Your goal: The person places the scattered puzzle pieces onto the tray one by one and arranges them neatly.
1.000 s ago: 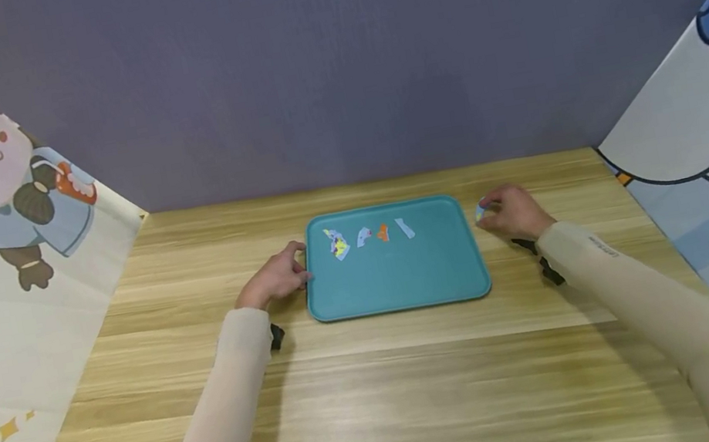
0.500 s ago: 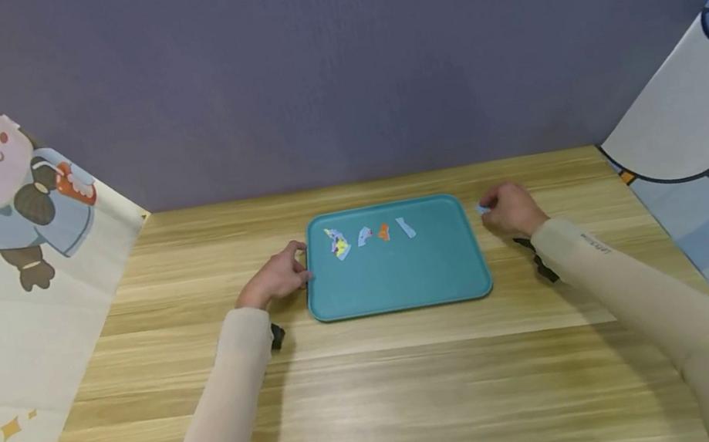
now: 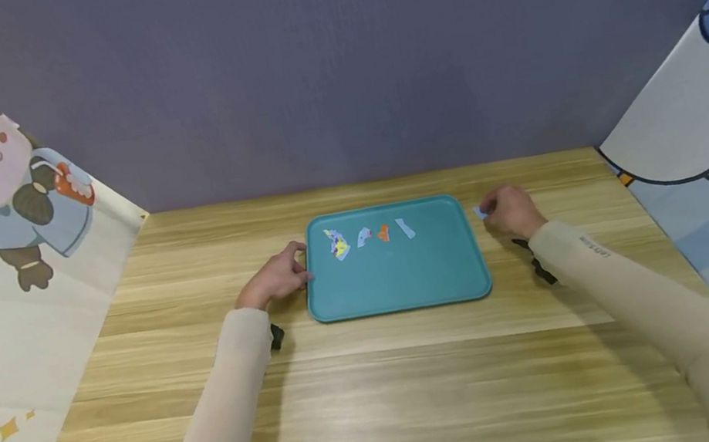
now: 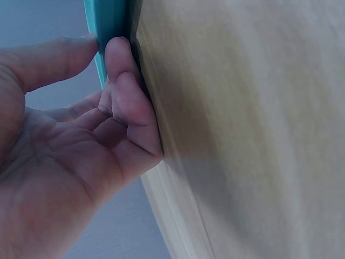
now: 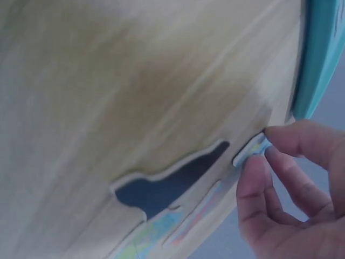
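Observation:
A teal tray (image 3: 399,276) lies on the table. My left hand (image 3: 275,275) holds its left side: in the left wrist view the thumb is at the tray rim (image 4: 108,21) and the curled fingers lie against the outer side. Just beyond the tray's right side, my right hand (image 3: 513,211) pinches a small light-blue puzzle piece (image 3: 480,212) between thumb and fingers. The right wrist view shows this puzzle piece (image 5: 248,151) close to the tabletop, with a yellow patch on it. Near that hand lie a dark piece (image 5: 167,186) and a blue-green piece (image 5: 153,234).
Along the tray's upper part sit a yellow-and-purple piece (image 3: 338,244), a pale blue piece (image 3: 364,236), an orange piece (image 3: 383,232) and a narrow light-blue piece (image 3: 405,228). A dark wall (image 3: 343,66) rises behind the wooden table (image 3: 418,390); printed panels stand at both sides.
The puzzle piece in my right hand has changed its angle, and less of it shows past the fingers. That hand has shifted slightly. My left hand and the tray stay in place.

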Demonstrator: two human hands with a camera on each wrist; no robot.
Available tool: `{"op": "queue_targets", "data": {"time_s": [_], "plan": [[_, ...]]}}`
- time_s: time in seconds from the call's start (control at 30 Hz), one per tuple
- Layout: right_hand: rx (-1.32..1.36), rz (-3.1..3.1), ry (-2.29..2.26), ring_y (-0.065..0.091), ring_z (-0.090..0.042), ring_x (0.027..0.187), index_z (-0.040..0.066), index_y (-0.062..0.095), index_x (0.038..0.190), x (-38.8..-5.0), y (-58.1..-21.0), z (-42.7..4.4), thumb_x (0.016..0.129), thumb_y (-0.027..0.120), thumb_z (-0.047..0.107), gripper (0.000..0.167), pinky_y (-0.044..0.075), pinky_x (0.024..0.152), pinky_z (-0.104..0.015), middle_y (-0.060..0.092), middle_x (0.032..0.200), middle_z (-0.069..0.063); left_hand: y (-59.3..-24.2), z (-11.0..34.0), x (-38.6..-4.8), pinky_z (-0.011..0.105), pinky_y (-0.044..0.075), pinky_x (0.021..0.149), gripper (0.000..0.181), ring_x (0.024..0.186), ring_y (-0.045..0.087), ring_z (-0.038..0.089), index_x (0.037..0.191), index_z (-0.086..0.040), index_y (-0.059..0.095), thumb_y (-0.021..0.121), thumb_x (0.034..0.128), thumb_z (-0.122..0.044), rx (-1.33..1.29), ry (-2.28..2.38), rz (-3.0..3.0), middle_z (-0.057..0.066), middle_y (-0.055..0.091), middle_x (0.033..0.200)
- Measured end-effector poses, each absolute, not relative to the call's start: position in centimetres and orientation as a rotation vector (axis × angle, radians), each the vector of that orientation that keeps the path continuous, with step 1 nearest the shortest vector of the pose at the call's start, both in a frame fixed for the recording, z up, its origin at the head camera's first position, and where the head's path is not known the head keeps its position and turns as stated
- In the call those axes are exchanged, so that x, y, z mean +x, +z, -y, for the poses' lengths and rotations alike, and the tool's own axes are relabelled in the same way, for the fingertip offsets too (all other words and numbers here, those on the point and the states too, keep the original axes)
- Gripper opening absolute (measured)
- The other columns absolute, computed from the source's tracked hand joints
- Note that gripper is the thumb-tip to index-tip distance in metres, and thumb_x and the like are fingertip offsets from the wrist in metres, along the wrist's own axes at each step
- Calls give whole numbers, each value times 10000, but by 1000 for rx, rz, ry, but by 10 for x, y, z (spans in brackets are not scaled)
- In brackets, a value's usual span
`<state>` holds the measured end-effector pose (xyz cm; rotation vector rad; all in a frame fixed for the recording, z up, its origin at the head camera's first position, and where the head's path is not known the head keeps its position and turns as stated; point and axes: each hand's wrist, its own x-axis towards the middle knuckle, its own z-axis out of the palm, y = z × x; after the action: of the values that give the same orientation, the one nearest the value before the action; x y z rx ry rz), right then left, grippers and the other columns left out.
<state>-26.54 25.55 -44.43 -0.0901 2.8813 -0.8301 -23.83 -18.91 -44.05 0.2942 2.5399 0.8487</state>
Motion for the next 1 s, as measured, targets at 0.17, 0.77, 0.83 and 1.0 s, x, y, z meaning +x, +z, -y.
{"op": "queue_targets", "data": {"time_s": [0.17, 0.77, 0.83, 1.0], "plan": [[-33, -2914, -869, 579, -332, 847, -34, 665, 949, -264, -446, -254, 784, 686, 26, 177, 471, 729, -432, 637, 933, -186, -442, 189, -238, 400, 447, 825, 595, 819, 613, 202, 1429, -46, 279, 600, 936, -134, 295, 843, -2547, 99, 628, 940], [-402, -3131, -1086, 633, -279, 788, -20, 717, 939, -243, -397, -205, 814, 684, 25, 136, 505, 677, -406, 670, 896, -174, -439, 189, -236, 402, 436, 836, 596, 811, 607, 201, 1430, -41, 279, 597, 933, -122, 311, 845, -2551, 88, 631, 921], [-410, -3103, -1079, 630, -275, 797, -25, 718, 939, -242, -399, -197, 807, 677, 11, 143, 504, 685, -398, 666, 906, -169, -439, 189, -236, 404, 436, 844, 594, 812, 609, 200, 1425, -38, 282, 600, 931, -121, 312, 846, -2550, 88, 634, 919], [-359, -3003, -1008, 611, -275, 836, -27, 715, 960, -244, -406, -180, 809, 689, 26, 162, 491, 723, -401, 668, 915, -162, -440, 189, -236, 405, 441, 837, 586, 817, 612, 203, 1418, -43, 288, 603, 930, -119, 303, 852, -2541, 95, 633, 929]]}}
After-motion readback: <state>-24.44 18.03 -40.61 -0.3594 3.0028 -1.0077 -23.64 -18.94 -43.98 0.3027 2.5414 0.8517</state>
